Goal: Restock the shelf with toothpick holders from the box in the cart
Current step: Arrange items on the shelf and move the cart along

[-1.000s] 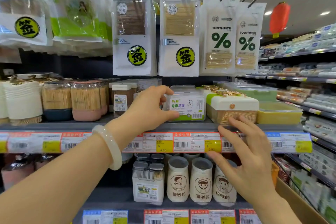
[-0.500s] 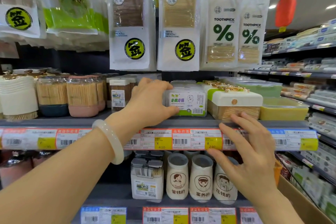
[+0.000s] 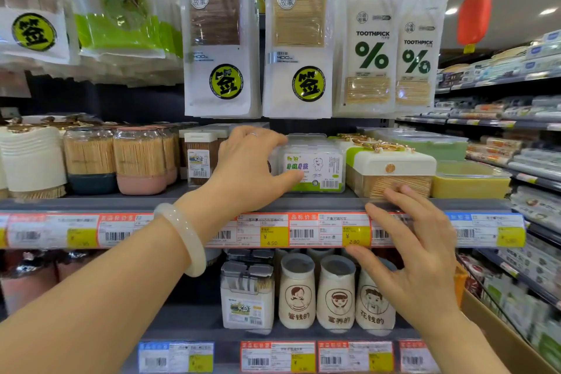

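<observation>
My left hand [image 3: 247, 170] reaches onto the upper shelf [image 3: 303, 203]. Its curled fingers lie over the left end of a clear plastic box with a white and green label [image 3: 317, 170], and the thumb presses the box's front lower corner. Whatever is under the palm is hidden. My right hand [image 3: 416, 249] hovers with fingers spread in front of the price rail [image 3: 273, 229]. Its fingertips are just below a white-lidded toothpick box [image 3: 394, 173]. Toothpick jars with pink and dark bases [image 3: 139, 161] stand to the left.
Bags of toothpicks [image 3: 300, 39] hang above the shelf. On the lower shelf stand three white bottle-shaped holders with cartoon faces [image 3: 335, 294] and a square dispenser [image 3: 247, 297]. A cardboard box edge [image 3: 510, 340] shows at lower right, and more aisle shelves run off to the right.
My left hand has stayed on the clear box. My right hand has edged up, its fingertips now closer to the white-lidded box.
</observation>
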`<state>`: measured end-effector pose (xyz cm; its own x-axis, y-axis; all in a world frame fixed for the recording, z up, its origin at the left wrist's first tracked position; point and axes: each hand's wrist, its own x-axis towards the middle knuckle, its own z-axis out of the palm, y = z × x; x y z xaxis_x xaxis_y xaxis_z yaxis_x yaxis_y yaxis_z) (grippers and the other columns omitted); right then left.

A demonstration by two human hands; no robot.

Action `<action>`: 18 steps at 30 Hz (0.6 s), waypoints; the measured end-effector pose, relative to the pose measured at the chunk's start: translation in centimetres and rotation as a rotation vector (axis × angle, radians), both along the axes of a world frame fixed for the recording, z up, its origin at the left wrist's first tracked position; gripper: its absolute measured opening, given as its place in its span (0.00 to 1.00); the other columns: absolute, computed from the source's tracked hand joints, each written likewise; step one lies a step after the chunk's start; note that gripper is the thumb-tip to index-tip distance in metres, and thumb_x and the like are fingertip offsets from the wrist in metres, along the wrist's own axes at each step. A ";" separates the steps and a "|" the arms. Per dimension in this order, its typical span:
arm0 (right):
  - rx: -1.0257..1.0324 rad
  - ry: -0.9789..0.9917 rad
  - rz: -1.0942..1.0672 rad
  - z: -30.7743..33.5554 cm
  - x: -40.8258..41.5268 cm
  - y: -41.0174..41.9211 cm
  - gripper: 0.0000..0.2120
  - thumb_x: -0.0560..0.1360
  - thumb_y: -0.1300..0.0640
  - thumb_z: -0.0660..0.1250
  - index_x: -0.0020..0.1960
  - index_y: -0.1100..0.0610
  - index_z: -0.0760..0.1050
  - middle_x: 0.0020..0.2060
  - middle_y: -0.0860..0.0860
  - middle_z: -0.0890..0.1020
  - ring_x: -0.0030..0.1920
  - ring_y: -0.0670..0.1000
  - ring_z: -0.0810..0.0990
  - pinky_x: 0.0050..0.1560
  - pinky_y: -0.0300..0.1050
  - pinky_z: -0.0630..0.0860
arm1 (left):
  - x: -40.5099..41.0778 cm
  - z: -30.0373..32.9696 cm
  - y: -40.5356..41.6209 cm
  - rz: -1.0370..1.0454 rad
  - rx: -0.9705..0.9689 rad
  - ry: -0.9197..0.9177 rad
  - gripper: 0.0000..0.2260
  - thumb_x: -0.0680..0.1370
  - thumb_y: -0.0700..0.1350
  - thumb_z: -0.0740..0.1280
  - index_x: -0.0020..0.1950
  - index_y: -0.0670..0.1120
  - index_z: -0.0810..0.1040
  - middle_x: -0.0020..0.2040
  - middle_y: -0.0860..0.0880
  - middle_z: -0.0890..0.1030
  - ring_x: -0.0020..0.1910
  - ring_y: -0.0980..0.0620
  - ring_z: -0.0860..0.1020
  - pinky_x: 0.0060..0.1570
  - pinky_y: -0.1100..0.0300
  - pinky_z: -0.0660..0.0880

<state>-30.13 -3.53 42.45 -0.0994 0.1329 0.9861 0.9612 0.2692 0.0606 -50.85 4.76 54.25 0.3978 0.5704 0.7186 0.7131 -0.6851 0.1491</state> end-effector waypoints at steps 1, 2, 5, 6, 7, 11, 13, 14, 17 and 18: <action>-0.004 0.000 0.001 0.0 0.0 -0.1 0.23 0.72 0.41 0.66 0.61 0.54 0.73 0.62 0.55 0.72 0.67 0.57 0.68 0.68 0.49 0.60 | -0.2 -0.1 -0.1 -0.025 0.061 -0.063 0.27 0.72 0.59 0.68 0.67 0.49 0.72 0.66 0.52 0.73 0.69 0.50 0.61 0.65 0.58 0.58; -0.009 0.002 0.004 0.1 -0.1 -0.1 0.22 0.72 0.41 0.66 0.61 0.53 0.73 0.62 0.55 0.72 0.67 0.57 0.68 0.69 0.48 0.60 | -0.5 -0.3 -0.5 -0.057 0.133 -0.125 0.26 0.71 0.59 0.67 0.66 0.47 0.74 0.64 0.51 0.75 0.67 0.50 0.64 0.65 0.59 0.58; -0.019 0.012 0.015 0.2 -0.2 -0.4 0.22 0.73 0.42 0.66 0.61 0.54 0.73 0.61 0.56 0.74 0.67 0.57 0.68 0.68 0.50 0.62 | -1.0 -1.5 -3.2 -0.205 0.333 -0.169 0.20 0.73 0.52 0.64 0.59 0.41 0.79 0.58 0.46 0.79 0.60 0.50 0.71 0.62 0.62 0.63; -0.031 0.015 0.018 0.3 -0.3 -0.5 0.22 0.73 0.42 0.66 0.61 0.55 0.74 0.61 0.56 0.74 0.67 0.58 0.69 0.68 0.52 0.64 | -0.9 -2.5 -4.5 -0.271 0.371 -0.145 0.18 0.73 0.49 0.65 0.57 0.40 0.79 0.56 0.45 0.80 0.57 0.49 0.73 0.60 0.60 0.67; -0.049 0.019 0.016 0.3 -0.4 -0.6 0.22 0.73 0.42 0.66 0.61 0.55 0.73 0.62 0.57 0.73 0.68 0.58 0.68 0.67 0.54 0.64 | -0.7 -3.6 -6.0 -0.343 0.401 -0.113 0.15 0.74 0.46 0.65 0.55 0.39 0.80 0.54 0.44 0.80 0.54 0.48 0.75 0.57 0.57 0.71; -0.085 0.036 -0.028 -1.1 -2.0 -2.8 0.20 0.78 0.47 0.61 0.65 0.57 0.69 0.66 0.59 0.68 0.71 0.60 0.64 0.71 0.53 0.60 | 0.2 -9.2 -9.4 -0.509 0.388 0.061 0.09 0.72 0.40 0.66 0.50 0.39 0.81 0.48 0.44 0.81 0.44 0.46 0.77 0.43 0.53 0.75; -0.099 0.049 -0.052 -2.9 -3.0 -4.5 0.18 0.77 0.50 0.62 0.64 0.56 0.69 0.65 0.57 0.69 0.70 0.59 0.64 0.72 0.50 0.59 | 0.6 -12.1 -9.7 -0.464 0.269 0.157 0.12 0.69 0.42 0.68 0.51 0.42 0.81 0.46 0.46 0.81 0.42 0.47 0.78 0.40 0.55 0.76; -0.124 0.055 -0.065 -4.1 -3.2 -5.4 0.17 0.76 0.52 0.63 0.63 0.56 0.69 0.64 0.56 0.70 0.69 0.58 0.65 0.71 0.50 0.61 | 0.9 -13.6 -9.8 -0.422 0.182 0.228 0.15 0.66 0.45 0.70 0.51 0.44 0.81 0.46 0.48 0.82 0.42 0.48 0.79 0.40 0.58 0.77; -0.282 0.098 -0.172 -8.6 -2.9 -7.9 0.17 0.74 0.55 0.65 0.62 0.55 0.71 0.62 0.56 0.74 0.67 0.59 0.69 0.66 0.54 0.65 | 2.3 -17.9 -10.2 -0.305 -0.035 0.421 0.29 0.53 0.55 0.78 0.51 0.46 0.83 0.46 0.49 0.83 0.42 0.50 0.82 0.40 0.60 0.78; -0.364 0.115 -0.236 -10.2 -2.6 -8.7 0.18 0.72 0.56 0.67 0.61 0.55 0.71 0.61 0.58 0.75 0.66 0.60 0.70 0.65 0.58 0.67 | 2.9 -19.2 -10.5 -0.284 -0.068 0.465 0.32 0.49 0.55 0.80 0.51 0.45 0.83 0.47 0.48 0.83 0.43 0.49 0.82 0.40 0.58 0.79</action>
